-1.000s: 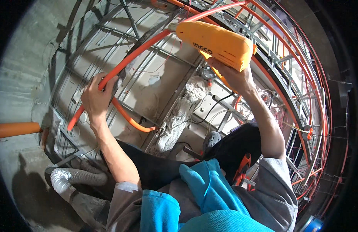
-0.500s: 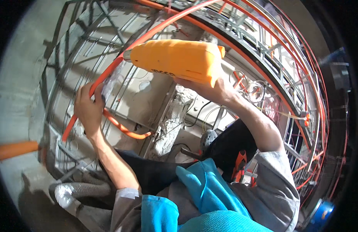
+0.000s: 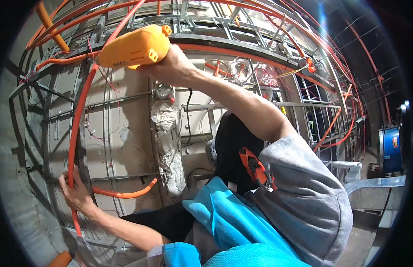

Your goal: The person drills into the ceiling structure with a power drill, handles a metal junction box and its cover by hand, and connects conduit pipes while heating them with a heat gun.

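My right hand (image 3: 171,70) is closed round the handle of a yellow-orange heat gun (image 3: 134,46). The gun's nozzle points left, close against a long orange conduit pipe (image 3: 78,120); whether it touches cannot be made out. Lower on that same pipe, my left hand (image 3: 77,196) grips it, fingers wrapped round. The pipe runs from the top of the view down past my left hand, ending below it. A second, curved orange pipe (image 3: 126,195) lies just right of my left hand.
Metal framing (image 3: 278,62) with orange pipes crosses the far side. Coiled wires (image 3: 240,70) hang behind my right forearm. A rough concrete strip (image 3: 170,155) runs down the middle. Red-handled pliers (image 3: 255,167) are by my lap. A blue object (image 3: 392,144) stands at far right.
My view has shifted, so the scene sits further left and higher. My left hand is lower along the pipe. The heat gun, still in my right hand, appears further up and left.
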### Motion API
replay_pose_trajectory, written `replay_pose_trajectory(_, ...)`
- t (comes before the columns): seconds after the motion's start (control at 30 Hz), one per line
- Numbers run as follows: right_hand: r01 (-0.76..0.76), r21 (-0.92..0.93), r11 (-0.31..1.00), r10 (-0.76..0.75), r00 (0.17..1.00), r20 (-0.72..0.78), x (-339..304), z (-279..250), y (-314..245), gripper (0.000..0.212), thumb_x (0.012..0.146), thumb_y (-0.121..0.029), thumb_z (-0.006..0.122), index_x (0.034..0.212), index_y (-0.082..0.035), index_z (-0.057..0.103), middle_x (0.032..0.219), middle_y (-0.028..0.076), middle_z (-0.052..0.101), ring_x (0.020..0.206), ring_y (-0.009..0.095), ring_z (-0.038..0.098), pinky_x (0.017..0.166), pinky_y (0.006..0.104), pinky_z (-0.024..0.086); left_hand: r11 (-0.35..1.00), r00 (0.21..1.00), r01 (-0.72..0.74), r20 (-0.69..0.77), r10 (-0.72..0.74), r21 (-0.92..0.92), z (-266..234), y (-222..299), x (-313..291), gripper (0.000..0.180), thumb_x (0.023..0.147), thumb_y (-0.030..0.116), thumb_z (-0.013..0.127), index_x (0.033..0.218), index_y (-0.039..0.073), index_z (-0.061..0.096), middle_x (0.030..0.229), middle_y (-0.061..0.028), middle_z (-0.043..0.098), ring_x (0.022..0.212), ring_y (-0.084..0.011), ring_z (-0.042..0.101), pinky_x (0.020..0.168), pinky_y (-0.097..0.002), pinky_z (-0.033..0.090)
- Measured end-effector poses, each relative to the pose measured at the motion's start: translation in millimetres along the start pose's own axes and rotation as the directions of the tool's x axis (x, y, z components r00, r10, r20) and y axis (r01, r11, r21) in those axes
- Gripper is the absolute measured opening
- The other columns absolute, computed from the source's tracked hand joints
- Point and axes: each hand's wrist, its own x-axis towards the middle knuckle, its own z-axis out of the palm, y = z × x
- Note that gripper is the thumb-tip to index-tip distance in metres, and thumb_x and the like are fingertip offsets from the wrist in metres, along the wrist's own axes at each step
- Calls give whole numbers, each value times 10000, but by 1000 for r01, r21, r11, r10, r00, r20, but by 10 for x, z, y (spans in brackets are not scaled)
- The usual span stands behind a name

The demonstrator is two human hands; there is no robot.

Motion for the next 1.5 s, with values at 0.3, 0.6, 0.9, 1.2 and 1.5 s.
replay_pose_trajectory(0.3,-101,-16,995,98,984,-147,150,-46,230,371,818,-248,792,1102,-22,718,969,169,766,919,262,753,799,372,590,981,977,-190,-97,192,27,38,-132,-7,443,956,546,659,1072,120,699,916,-138,732,834,-421,669,686,-467,485)
replay_pose_trajectory(0.6,-47,59,997,45,999,30,10,80,95,398,819,-234,814,1133,-16,703,965,132,764,888,196,730,800,361,586,970,974,-200,-136,182,-137,29,-162,-61,347,938,388,739,954,42,711,914,-144,709,848,-372,675,730,-457,505)
replay_pose_trajectory(0.9,51,133,990,-76,979,191,-235,193,-240,366,901,-177,790,1214,-27,675,1071,70,746,934,141,704,818,307,587,983,979,-174,-119,166,-58,12,-86,10,325,872,372,798,1015,97,698,926,-110,737,866,-364,702,745,-451,516)
replay_pose_trajectory(1.2,344,26,938,-340,907,250,-401,501,-427,342,887,-153,821,1188,-47,698,1036,41,738,903,112,686,788,280,580,994,991,-97,-96,92,-43,-3,-142,-30,340,871,391,792,1006,102,676,931,-124,723,895,-391,677,760,-476,516)
replay_pose_trajectory(1.5,72,173,982,-134,914,383,-500,554,-492,306,913,-94,786,1198,-27,697,1043,59,743,880,119,691,777,278,575,980,975,-189,-133,178,-69,0,-146,23,274,882,331,782,998,97,699,908,-122,712,881,-369,674,777,-446,520)
